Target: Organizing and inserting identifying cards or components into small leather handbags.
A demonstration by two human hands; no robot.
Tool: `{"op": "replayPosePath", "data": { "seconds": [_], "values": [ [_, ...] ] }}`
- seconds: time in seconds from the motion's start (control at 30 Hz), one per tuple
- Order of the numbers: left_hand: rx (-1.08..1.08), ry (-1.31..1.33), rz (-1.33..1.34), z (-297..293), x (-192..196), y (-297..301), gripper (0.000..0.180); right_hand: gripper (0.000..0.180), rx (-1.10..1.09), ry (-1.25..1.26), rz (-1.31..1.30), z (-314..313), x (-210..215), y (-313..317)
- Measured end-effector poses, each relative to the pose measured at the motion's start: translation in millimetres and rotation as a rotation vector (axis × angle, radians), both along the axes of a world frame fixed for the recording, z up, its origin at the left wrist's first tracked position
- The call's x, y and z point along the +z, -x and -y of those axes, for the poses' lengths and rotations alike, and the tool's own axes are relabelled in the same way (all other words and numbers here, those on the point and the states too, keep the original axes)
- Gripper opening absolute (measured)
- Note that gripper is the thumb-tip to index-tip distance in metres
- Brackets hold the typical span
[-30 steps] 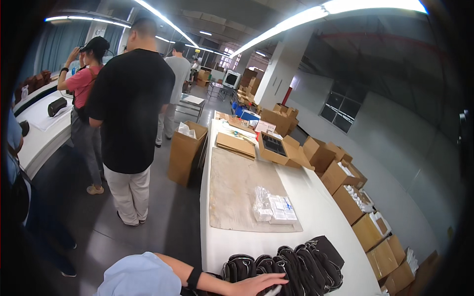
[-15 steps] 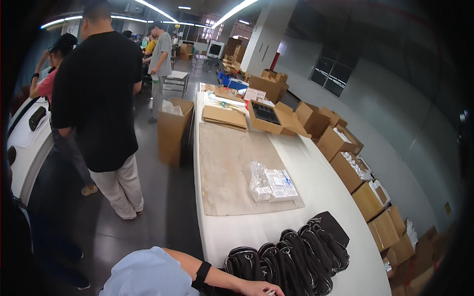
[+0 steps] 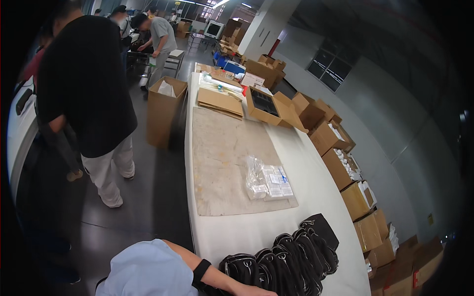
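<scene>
My left forearm comes out of a light blue sleeve with a black band at the wrist. At the lower edge, my left hand (image 3: 253,290) lies beside a row of black pouches (image 3: 281,266) with shiny zip edges and metal rings. Its fingers are cut off by the picture's edge, so what they hold cannot be seen. The pouches stand packed together on the white table (image 3: 326,187), with a flat black piece (image 3: 322,232) at their far end. My right hand is out of the picture.
A clear bag of small white boxes (image 3: 269,181) lies on a grey-beige mat (image 3: 222,163). Beyond are cardboard sheets (image 3: 220,102) and an open carton (image 3: 266,106). Cartons (image 3: 340,163) line the right wall. On the left, a person in black (image 3: 89,84) stands near a tall carton (image 3: 164,116).
The view has shifted, so the table sits a little further left. My left hand has sunk lower, its fingers now out of sight. A person in grey at the back is bending forward.
</scene>
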State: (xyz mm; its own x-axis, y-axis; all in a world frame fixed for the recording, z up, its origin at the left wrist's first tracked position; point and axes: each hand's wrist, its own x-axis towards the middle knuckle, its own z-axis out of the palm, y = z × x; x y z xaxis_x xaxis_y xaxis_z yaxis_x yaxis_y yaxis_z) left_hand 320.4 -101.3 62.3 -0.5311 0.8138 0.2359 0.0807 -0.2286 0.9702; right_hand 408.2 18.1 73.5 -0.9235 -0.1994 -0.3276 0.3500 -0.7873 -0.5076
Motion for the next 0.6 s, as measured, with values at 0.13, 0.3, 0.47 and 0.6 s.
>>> {"op": "replayPosePath", "data": {
  "seconds": [0.13, 0.3, 0.47, 0.6],
  "values": [
    [0.261, -0.332, -0.638, 16.6, 1.3, 1.0, 0.102, 0.028, -0.042, -0.095, 0.034, 9.2, 5.3, 10.9],
    [0.195, -0.222, -0.766, 38.4, 10.9, 25.7, 0.107, 0.028, -0.099, -0.177, 0.082, 21.6, 10.8, 17.5],
    [-0.119, -0.283, -0.441, 44.2, 41.1, 34.4, 0.109, 0.029, -0.150, -0.259, 0.113, 20.3, 16.6, 18.6],
    [-0.032, -0.290, -0.348, 50.8, 50.0, 55.3, 0.085, 0.029, -0.194, -0.299, 0.079, 13.7, 26.0, 24.2]
  ]
}}
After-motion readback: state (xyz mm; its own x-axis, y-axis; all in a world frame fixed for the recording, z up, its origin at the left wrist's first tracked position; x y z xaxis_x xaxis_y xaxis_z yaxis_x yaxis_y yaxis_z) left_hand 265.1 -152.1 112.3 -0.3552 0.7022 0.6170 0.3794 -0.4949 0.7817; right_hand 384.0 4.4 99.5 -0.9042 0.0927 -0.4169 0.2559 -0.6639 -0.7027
